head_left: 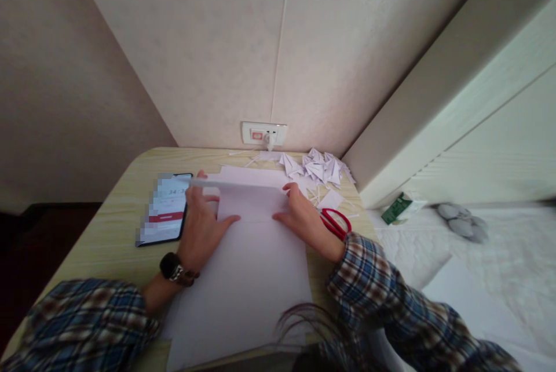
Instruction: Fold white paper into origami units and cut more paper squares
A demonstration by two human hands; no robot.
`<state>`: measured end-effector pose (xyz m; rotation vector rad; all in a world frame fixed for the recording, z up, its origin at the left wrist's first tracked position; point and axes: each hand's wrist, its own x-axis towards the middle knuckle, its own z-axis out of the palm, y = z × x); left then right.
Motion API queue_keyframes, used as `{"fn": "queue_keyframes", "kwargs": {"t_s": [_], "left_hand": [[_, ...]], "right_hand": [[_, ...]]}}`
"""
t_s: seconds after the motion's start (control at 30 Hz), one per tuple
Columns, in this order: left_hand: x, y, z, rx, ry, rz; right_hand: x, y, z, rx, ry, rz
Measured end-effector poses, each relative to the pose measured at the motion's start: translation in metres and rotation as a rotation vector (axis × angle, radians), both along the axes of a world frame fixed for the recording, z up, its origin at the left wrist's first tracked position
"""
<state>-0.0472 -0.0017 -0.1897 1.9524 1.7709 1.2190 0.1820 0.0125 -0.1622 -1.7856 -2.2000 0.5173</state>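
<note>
A sheet of white paper (254, 203) is held up between my two hands, its upper part bent toward me over other white sheets (247, 285) on the table. My left hand (202, 215) grips its left side, thumb on the near face and fingers behind. At the right edge, my right hand (299, 212) pinches the same sheet, thumb low and index finger near the top. Red-handled scissors (336, 222) lie beside my right wrist, their blades mostly hidden.
A phone (167, 210) lies left of my left hand. Folded white paper pieces (319, 166) are heaped at the back right of the wooden table (108, 233), with paper strips around them. A socket with a plug (268, 139) is on the wall. A green-and-white box (397, 208) lies on the right.
</note>
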Motion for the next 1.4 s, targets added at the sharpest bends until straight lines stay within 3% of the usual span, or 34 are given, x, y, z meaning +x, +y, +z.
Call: {"fn": "queue_keyframes", "kwargs": {"t_s": [0.13,0.2,0.37,0.53,0.8,0.97,1.17,1.4], "left_hand": [[-0.003,-0.004,0.002,0.156,0.184,-0.025],[-0.004,-0.005,0.005,0.201,0.317,-0.105],[-0.006,-0.005,0.005,0.237,0.577,-0.541],[-0.010,-0.007,0.008,0.281,0.709,-0.673],[0.000,-0.023,0.023,0.329,0.901,-0.619],[0.006,-0.036,0.022,0.290,0.948,-0.529],[0.016,-0.046,0.009,0.277,0.941,-0.425],[0.013,-0.053,0.013,0.220,0.955,-0.325]], "right_hand": [[-0.001,-0.006,0.000,0.203,-0.059,-0.016],[-0.002,-0.011,0.000,0.273,-0.095,0.027],[0.001,-0.022,-0.004,0.316,-0.153,0.397],[0.014,-0.026,-0.006,0.329,-0.211,0.618],[-0.003,-0.033,0.005,0.318,-0.335,0.659],[-0.013,-0.037,0.013,0.303,-0.367,0.570],[-0.032,-0.047,0.002,0.353,-0.382,0.539],[-0.023,-0.060,-0.008,0.423,-0.422,0.416]]}}
